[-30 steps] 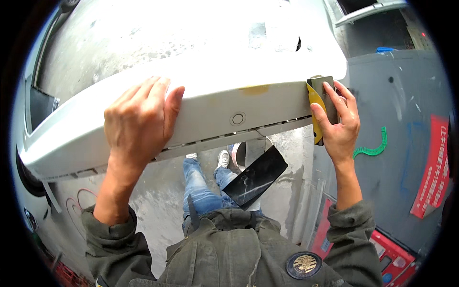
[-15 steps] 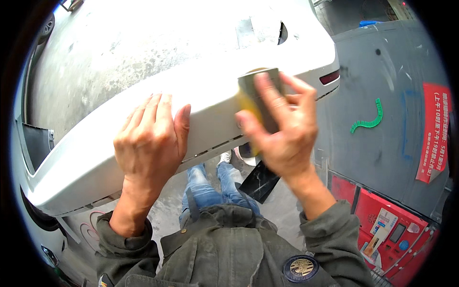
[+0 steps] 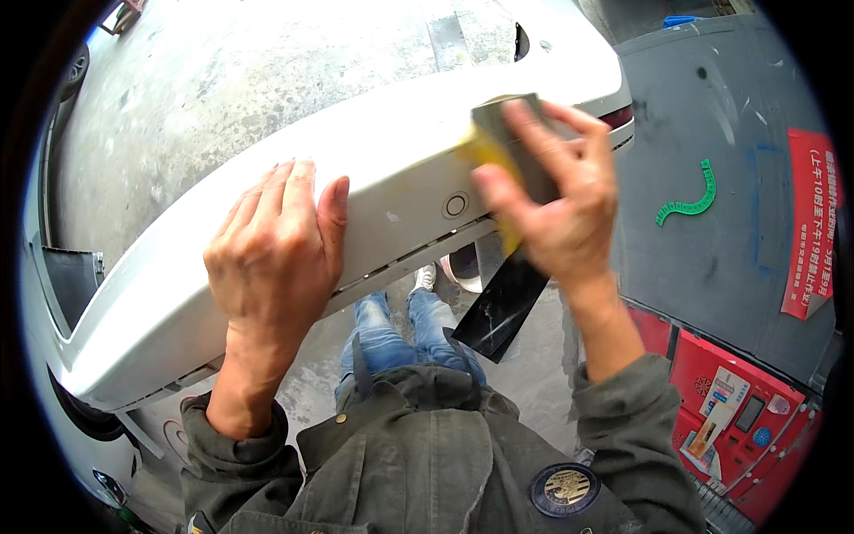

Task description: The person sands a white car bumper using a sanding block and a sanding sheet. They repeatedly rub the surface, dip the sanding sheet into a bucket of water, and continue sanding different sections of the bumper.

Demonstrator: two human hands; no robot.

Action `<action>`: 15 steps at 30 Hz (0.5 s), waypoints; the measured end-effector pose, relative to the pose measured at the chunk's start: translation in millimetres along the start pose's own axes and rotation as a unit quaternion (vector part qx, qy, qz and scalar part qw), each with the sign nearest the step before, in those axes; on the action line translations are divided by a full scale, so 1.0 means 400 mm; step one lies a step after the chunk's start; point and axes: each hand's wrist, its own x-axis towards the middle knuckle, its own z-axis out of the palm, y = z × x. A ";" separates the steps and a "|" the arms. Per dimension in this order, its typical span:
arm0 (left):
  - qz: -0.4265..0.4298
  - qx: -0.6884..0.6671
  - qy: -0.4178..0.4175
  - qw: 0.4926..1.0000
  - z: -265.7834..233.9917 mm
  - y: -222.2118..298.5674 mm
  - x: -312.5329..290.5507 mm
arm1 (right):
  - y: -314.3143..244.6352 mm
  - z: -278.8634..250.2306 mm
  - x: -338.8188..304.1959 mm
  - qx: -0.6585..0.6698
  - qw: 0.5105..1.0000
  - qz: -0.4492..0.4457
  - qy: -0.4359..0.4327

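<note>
A white car bumper stretches diagonally in front of me, from lower left to upper right. My left hand lies flat on its surface, fingers extended and holding nothing. To the right, my right hand grips a dark grey sanding block with a yellow sheet along its edge, seemingly sandpaper. Thumb and fingers span the block, which rests against the bumper's face; its contact side is hidden. Between the hands, a round sensor-like disc sits in the bumper. A dark red reflector shows beyond my right hand.
Below the bumper, a black flat strip stands near my legs. On the right is a grey surface with a green curved piece and a red printed sheet. A red cabinet stands at lower right.
My right hand has slid the sanding block up and to the right along the bumper, uncovering the round disc. The left hand stays flat in nearly the same place.
</note>
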 end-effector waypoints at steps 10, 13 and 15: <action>0.003 0.002 -0.001 1.000 0.002 -0.003 0.000 | 0.040 0.024 -0.018 0.014 0.996 -0.080 0.038; 0.000 0.001 0.008 1.000 0.008 0.007 0.007 | 0.060 -0.016 -0.006 -0.029 0.998 -0.052 0.020; -0.004 0.005 0.005 1.000 0.002 0.009 0.007 | -0.021 -0.002 -0.008 0.027 0.994 -0.097 -0.031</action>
